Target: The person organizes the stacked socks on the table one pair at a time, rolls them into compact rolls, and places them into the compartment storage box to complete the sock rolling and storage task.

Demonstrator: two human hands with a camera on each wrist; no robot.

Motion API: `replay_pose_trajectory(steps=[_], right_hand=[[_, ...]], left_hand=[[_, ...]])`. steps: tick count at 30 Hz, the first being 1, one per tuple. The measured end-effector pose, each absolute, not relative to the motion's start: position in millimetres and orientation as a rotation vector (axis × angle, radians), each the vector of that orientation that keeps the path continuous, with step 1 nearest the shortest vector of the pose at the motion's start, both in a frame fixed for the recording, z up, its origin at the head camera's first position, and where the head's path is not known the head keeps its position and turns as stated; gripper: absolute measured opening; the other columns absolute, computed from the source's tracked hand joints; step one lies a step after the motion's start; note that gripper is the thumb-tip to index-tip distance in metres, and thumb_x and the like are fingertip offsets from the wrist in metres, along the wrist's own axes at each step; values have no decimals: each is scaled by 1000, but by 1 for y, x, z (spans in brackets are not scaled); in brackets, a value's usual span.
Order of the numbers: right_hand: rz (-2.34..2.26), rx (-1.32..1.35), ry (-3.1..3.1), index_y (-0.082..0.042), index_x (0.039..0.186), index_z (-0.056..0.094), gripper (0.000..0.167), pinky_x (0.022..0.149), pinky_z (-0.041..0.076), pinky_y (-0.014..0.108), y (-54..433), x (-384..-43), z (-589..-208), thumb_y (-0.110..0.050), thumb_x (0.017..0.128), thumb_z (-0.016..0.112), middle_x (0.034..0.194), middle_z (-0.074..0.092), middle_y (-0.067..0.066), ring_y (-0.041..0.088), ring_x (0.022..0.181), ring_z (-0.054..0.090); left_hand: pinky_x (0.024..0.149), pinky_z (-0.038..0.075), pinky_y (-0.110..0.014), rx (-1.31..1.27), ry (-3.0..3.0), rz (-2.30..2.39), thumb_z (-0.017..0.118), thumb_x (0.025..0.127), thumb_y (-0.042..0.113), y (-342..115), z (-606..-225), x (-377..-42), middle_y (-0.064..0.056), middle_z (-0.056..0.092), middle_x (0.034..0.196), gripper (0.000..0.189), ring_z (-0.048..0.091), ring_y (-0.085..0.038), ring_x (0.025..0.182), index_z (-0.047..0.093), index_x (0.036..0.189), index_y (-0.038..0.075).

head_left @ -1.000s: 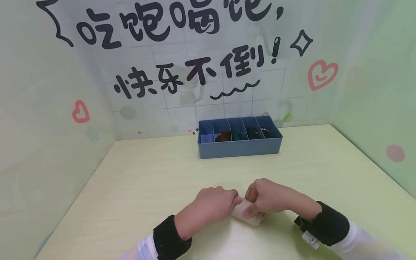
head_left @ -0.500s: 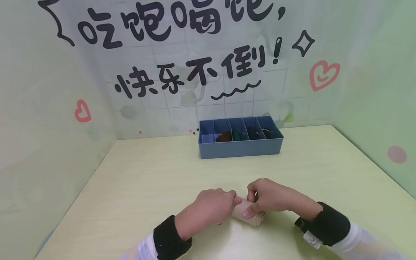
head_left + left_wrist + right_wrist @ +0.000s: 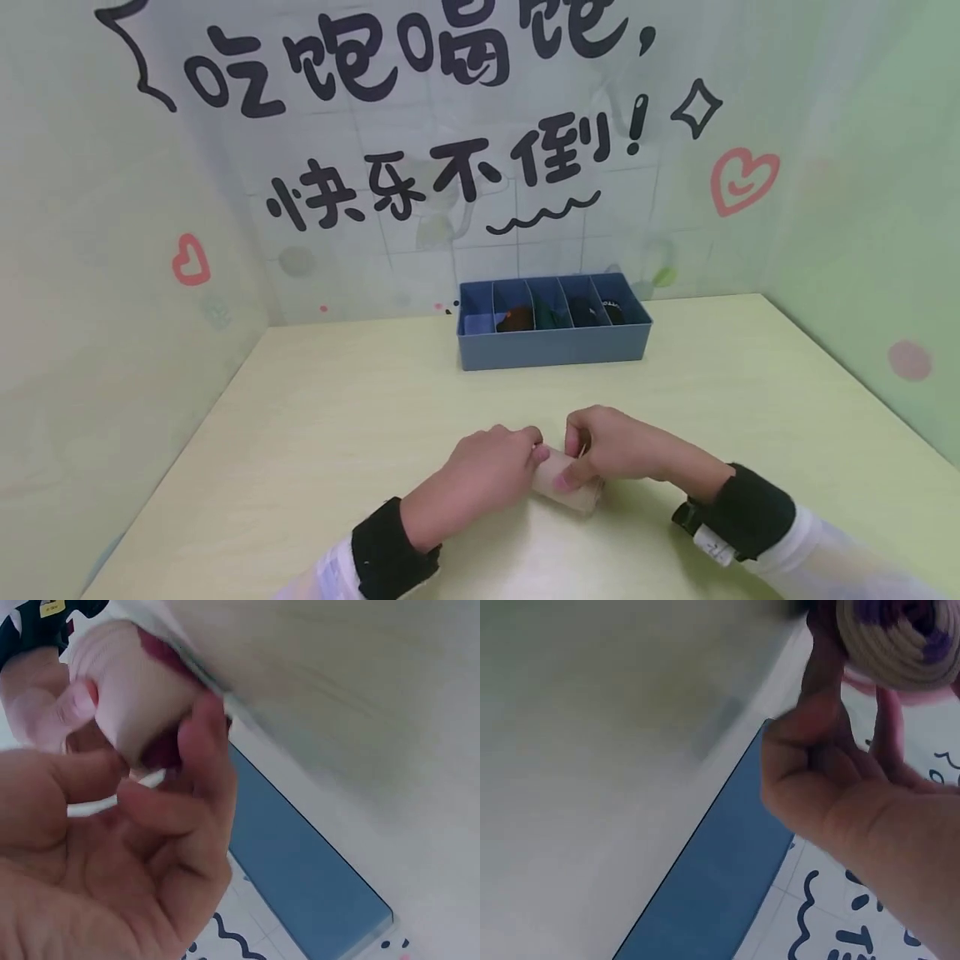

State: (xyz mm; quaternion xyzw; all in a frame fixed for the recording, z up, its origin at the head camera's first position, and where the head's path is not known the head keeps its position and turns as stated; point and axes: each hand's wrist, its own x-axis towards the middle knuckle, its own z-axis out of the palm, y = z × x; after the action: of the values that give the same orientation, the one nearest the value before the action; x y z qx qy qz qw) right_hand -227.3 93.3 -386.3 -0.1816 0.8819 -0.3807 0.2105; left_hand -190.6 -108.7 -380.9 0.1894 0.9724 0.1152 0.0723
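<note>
A cream rolled-up sock (image 3: 567, 483) is between both hands in the head view, low over the table. My left hand (image 3: 491, 468) grips its left end with curled fingers and the thumb on top. At the other end, my right hand (image 3: 622, 443) pinches it between thumb and fingers. In the left wrist view the sock (image 3: 142, 682) shows fine ribbed knit and dark purple-red patches, with the left hand (image 3: 127, 847) below its end. The right wrist view shows its coiled end (image 3: 900, 634), cream and purple, held by the right hand (image 3: 855, 780).
A blue divided box (image 3: 555, 348) stands at the back of the table (image 3: 337, 400), near the wall. Several of its compartments hold dark or brown items; the leftmost shows a lighter blue patch. Printed wall sheets enclose the back and both sides.
Both hands and the sock have shifted slightly up and left in the head view, while the background has dropped a little. The grip at both ends looks much the same.
</note>
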Motion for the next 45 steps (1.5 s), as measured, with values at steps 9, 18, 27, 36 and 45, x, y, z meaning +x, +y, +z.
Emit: replay_pose_trajectory(steps=[9,18,27,36,45], right_hand=[[-1477,-318,2484,-8,79,60,31,77,50,34,55,-304,-334,-25,95,79,76,54,-1,22,83,55],[-1648,-223,2457,-12,74,48,34,86,51,42,16,-370,-302,-21,102,66,73,44,1,23,72,46],[-1633,-339,2605,-10,144,48,42,77,45,36,-10,-401,-326,-14,104,58,114,53,14,24,81,48],[-1197,-578,2804,-9,134,49,31,76,43,36,-25,-411,-354,-19,106,57,100,61,13,27,83,57],[-809,-746,2914,1,118,74,25,104,48,45,-20,-414,-357,-5,104,54,130,63,22,34,131,49]], left_hand=[[99,59,-47,370,2883,1155,56,110,35,-141,-327,-267,-19,56,155,64,64,-33,131,33,163,8],[91,53,-40,200,2846,1457,56,105,22,-147,-291,-344,-19,53,149,50,56,-31,123,42,151,8],[93,52,-44,187,3081,1134,51,107,26,-149,-308,-394,-16,62,123,37,60,-32,107,52,138,5],[93,57,-50,169,3241,593,46,112,32,-164,-336,-399,-18,65,121,31,59,-34,114,58,125,7],[100,54,-61,173,3232,345,45,114,35,-155,-367,-400,-20,51,142,36,43,-39,130,66,133,13]])
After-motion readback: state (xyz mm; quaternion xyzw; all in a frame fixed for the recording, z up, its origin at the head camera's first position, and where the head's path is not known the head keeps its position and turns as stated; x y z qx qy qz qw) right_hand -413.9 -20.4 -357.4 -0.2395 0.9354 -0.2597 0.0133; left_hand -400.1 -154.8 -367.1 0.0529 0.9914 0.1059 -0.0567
